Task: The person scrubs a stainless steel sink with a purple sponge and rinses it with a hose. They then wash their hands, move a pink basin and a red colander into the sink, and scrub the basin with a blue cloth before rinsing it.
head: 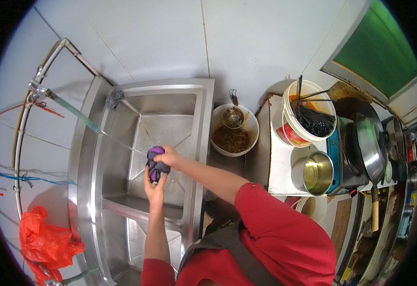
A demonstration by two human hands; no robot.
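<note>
Both my hands hold a bunched purple and dark grey cloth (159, 165) over the far basin of a stainless steel sink (205, 150). My left hand (154, 187) grips its lower part from below. Across its upper right side lies my right hand (171, 157), with the fingers closed on the fabric. A thin stream of water (124, 146) runs from a green hose (76, 112) on the wall tap (36, 87) and reaches the cloth's upper left side. My hands partly hide the cloth.
A steel wool scrubber (114, 98) sits on the sink's back left corner. Right of the sink stand a bowl of dark food waste (253, 123) with a strainer, a white bucket of skewers (289, 103), a pot of yellowish liquid (317, 173) and a wok (369, 153). A red plastic bag (47, 239) hangs at left.
</note>
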